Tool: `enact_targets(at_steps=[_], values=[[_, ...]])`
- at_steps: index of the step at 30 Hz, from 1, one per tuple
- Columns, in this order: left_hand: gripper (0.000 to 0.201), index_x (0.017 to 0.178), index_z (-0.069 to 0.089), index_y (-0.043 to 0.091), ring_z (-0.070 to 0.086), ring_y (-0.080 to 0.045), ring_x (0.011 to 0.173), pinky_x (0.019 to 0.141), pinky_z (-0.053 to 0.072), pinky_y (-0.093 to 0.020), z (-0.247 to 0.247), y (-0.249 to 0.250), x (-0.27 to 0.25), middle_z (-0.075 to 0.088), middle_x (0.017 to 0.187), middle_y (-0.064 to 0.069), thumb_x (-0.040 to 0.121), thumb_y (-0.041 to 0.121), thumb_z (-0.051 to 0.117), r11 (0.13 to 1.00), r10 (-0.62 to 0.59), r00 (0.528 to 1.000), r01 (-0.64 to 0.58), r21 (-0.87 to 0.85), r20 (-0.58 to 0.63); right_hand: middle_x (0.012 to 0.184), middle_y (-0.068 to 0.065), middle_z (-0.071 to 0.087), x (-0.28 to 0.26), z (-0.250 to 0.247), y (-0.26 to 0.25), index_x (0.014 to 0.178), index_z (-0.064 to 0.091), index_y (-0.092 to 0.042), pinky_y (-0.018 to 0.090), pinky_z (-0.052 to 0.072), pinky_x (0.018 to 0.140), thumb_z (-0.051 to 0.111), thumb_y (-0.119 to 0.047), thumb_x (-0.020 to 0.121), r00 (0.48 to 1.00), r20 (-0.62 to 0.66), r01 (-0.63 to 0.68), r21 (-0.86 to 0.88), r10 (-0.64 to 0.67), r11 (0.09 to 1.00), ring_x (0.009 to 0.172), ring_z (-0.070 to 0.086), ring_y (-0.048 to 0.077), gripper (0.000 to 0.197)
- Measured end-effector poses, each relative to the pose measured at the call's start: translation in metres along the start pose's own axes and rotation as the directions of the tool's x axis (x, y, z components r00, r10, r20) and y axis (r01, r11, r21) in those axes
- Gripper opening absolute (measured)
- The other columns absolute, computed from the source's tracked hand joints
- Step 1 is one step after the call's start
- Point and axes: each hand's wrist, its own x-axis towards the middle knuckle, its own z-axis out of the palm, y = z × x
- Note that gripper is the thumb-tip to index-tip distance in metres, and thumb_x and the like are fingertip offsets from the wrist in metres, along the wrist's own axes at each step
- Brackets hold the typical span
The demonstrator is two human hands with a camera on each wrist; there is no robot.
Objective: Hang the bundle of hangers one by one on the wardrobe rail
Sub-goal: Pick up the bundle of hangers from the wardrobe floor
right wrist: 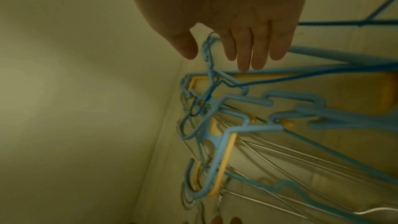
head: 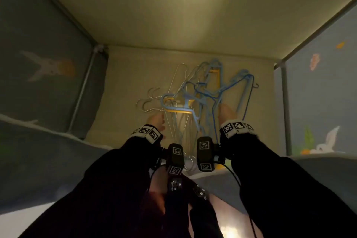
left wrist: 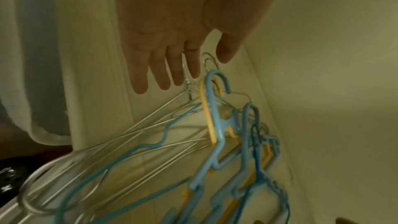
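A tangled bundle of hangers (head: 193,98) lies on the beige wardrobe floor (head: 119,102): silver wire ones at the left, light-blue plastic ones with yellow bars in the middle, thin blue wire ones at the right. My left hand (head: 156,120) hovers at the pile's left edge. Its fingers are straight and spread (left wrist: 178,67) over the silver wire hooks (left wrist: 187,83); contact cannot be told. My right hand (head: 227,112) reaches over the pile's right side, fingers straight (right wrist: 226,54), with a blue hook (right wrist: 207,48) between thumb and forefinger, not gripped. Neither hand holds anything.
Grey fabric walls with cartoon prints close in the left (head: 38,67) and right (head: 318,83) sides. Metal frame poles stand at the back left corner (head: 83,87) and back right corner (head: 286,106). A pale back panel (head: 173,6) rises behind the hangers.
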Motion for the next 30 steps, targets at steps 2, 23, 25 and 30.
enact_targets(at_steps=[2, 23, 25, 30], values=[[0.058, 0.142, 0.038, 0.011, 0.039, -0.028, 0.134, 0.099, 0.034, -0.05, 0.002, -0.002, 0.01, 0.039, 0.148, -0.009, 0.094, 0.044, 0.039, 0.998, -0.049, 0.999, 0.048, 0.035, 0.007, 0.14, 0.019, 0.047, 0.011, 0.008, 0.003, 0.136, 0.041, 0.001, 0.024, 0.033, 0.079, 0.035, -0.027, 0.098, 0.999, 0.033, -0.023, 0.049, 0.021, 0.999, 0.126, 0.047, 0.03, 0.048], [0.071, 0.074, 0.071, 0.009, 0.06, -0.015, 0.056, 0.058, 0.051, -0.021, 0.03, -0.008, 0.045, 0.062, 0.065, -0.003, 0.085, 0.069, 0.034, 0.996, -0.081, 0.951, 0.067, 0.057, 0.3, 0.113, 0.026, 0.057, 0.018, 0.043, 0.019, 0.12, 0.054, 0.0, 0.034, 0.046, 0.084, 0.042, -0.023, 0.097, 0.951, 0.291, -0.115, 0.013, 0.106, 0.993, 0.104, 0.057, 0.033, 0.035], [0.06, 0.058, 0.059, 0.013, 0.049, -0.012, 0.038, 0.043, 0.043, -0.017, 0.03, -0.011, 0.044, 0.051, 0.05, -0.002, 0.086, 0.063, 0.042, 0.997, -0.08, 0.946, 0.083, 0.005, 0.314, 0.084, 0.014, 0.054, 0.022, 0.048, 0.021, 0.105, 0.052, -0.01, 0.031, 0.046, 0.069, 0.052, -0.019, 0.092, 0.96, 0.26, -0.096, -0.051, 0.106, 0.994, 0.074, 0.054, 0.024, 0.016], [0.038, 0.082, 0.05, 0.016, 0.052, -0.017, 0.055, 0.063, 0.04, -0.031, 0.032, -0.013, 0.045, 0.048, 0.065, -0.003, 0.083, 0.053, 0.053, 0.997, -0.029, 0.94, 0.049, -0.052, 0.339, 0.137, 0.01, 0.045, 0.028, 0.052, 0.033, 0.145, 0.018, -0.011, 0.036, 0.047, 0.095, 0.071, -0.007, 0.077, 0.978, 0.201, 0.104, -0.246, -0.054, 0.964, 0.114, 0.055, 0.03, 0.087]])
